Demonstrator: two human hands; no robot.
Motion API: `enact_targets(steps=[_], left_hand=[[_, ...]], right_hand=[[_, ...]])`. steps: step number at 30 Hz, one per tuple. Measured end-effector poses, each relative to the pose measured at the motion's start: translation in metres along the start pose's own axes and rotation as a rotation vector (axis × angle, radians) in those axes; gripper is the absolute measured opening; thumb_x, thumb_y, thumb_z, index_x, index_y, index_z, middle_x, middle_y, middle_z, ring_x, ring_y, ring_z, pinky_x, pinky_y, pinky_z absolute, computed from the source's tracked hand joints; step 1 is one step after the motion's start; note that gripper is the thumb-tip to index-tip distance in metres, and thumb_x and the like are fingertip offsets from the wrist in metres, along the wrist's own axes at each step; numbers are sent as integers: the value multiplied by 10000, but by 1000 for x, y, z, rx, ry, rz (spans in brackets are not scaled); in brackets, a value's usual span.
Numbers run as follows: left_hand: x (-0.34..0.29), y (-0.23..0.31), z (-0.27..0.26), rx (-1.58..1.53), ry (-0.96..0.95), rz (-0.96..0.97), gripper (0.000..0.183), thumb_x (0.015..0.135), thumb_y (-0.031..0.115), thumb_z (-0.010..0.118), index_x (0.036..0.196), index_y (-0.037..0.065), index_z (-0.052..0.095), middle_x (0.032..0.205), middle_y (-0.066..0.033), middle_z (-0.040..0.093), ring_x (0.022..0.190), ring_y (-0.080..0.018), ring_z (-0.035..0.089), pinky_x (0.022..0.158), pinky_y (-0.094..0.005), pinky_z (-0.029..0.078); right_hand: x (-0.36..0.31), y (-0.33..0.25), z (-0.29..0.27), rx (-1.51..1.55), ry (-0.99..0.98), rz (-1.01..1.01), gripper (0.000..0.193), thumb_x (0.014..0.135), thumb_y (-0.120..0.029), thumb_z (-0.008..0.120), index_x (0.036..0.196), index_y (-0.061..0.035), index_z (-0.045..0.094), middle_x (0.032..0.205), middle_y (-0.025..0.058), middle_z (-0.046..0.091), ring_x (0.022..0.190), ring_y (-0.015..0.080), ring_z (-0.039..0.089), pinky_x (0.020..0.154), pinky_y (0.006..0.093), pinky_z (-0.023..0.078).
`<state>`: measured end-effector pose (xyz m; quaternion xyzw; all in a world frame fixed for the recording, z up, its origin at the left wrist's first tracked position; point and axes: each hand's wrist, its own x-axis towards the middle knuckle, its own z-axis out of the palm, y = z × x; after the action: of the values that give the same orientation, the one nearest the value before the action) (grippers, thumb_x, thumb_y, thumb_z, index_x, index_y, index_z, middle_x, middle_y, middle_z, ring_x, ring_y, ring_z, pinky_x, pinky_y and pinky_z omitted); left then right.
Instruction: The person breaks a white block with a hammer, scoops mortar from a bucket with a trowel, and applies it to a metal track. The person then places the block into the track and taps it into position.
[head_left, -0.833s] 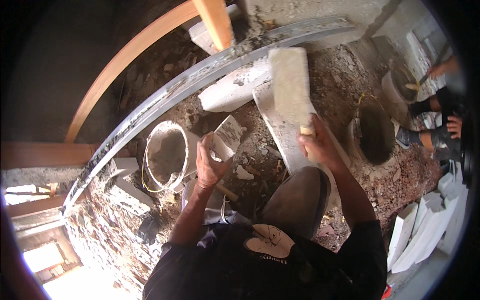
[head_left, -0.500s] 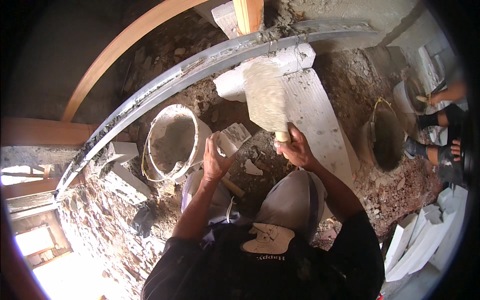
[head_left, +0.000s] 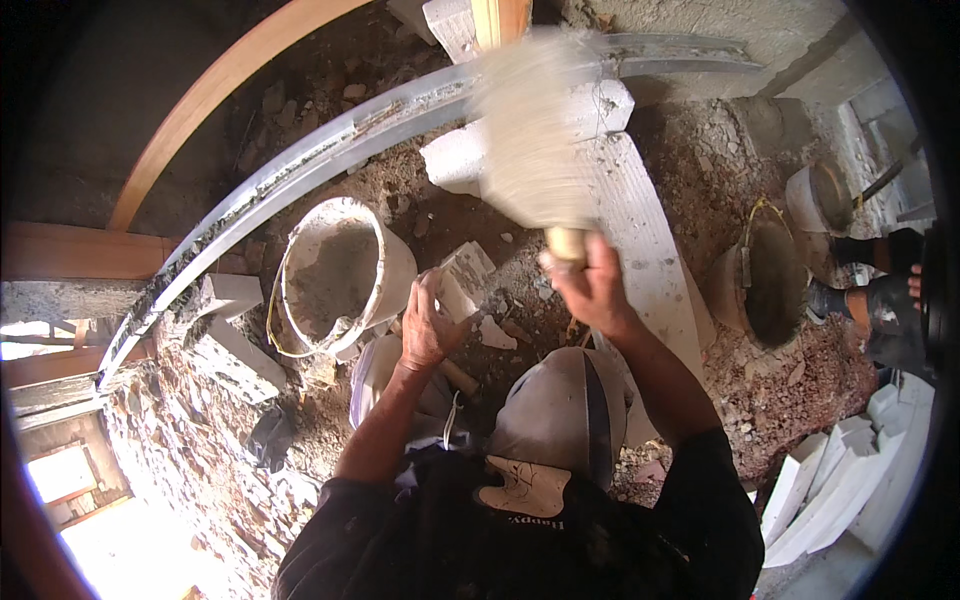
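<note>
My right hand (head_left: 592, 285) is closed round the pale wooden handle of a trowel (head_left: 535, 150). Its broad greyish blade is smeared by motion and points away from me, over the white blocks and the metal channel. With my left hand (head_left: 430, 325) I grip a small broken white block (head_left: 466, 275) in front of my knees. Just left of that hand stands a white bucket (head_left: 398, 275) with grey stuff inside. A long white block (head_left: 645, 220) lies to the right, reaching under my right forearm, with another white block (head_left: 455, 160) across its far end.
A curved-looking metal channel (head_left: 330, 150) spans the far side, near a wooden post (head_left: 500, 22). On the right stand a second bucket (head_left: 735, 285), a smaller bucket (head_left: 805, 200) and another person's legs (head_left: 885, 300). White pieces (head_left: 830, 480) are stacked lower right; rubble (head_left: 190, 460) covers the left.
The trowel has swung up and away from me, its blade now over the metal channel. My left hand keeps its grip on the broken block. The other person's reaching hand has left the smaller bucket.
</note>
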<state>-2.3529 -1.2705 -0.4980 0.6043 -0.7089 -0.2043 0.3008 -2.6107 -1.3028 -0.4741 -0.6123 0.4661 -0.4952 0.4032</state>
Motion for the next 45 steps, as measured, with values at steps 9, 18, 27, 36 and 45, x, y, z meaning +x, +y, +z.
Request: enact_targets(steps=[9,18,27,36,45], left_hand=[[-12,-6,-5,-3,28,39,823,533,111,835,1240,59,418,1126,-178,507,1043,-368,523,892,-424,451],[-1,-11,-1,51,8,39,810,527,106,834,1228,56,432,1150,-180,510,1095,-374,512,979,-439,408],[-4,-16,-1,32,1,53,810,524,94,835,1224,48,430,1154,-182,515,1083,-379,517,970,-420,414],[-5,-20,-2,38,-8,69,845,525,118,847,1246,42,413,1152,-189,508,1075,-379,520,934,-433,434],[-7,-21,-3,53,-31,32,849,537,172,838,1256,40,406,1130,-191,505,1057,-381,524,915,-430,448]], right_hand=[[-14,5,15,-349,-59,65,316,854,-117,608,1116,4,480,735,120,624,607,197,626,547,320,502],[-1,4,23,-558,-332,228,372,837,-228,641,1066,18,483,789,266,617,726,409,629,573,438,498],[-10,13,24,-513,-306,6,232,861,-134,598,1021,13,516,839,162,637,652,238,628,623,379,509],[-6,16,26,-393,-66,-240,349,851,-180,617,1099,5,456,790,170,631,647,303,639,593,408,514],[-7,33,25,-384,51,-254,306,872,-252,621,999,13,537,732,168,623,610,271,636,515,357,500]])
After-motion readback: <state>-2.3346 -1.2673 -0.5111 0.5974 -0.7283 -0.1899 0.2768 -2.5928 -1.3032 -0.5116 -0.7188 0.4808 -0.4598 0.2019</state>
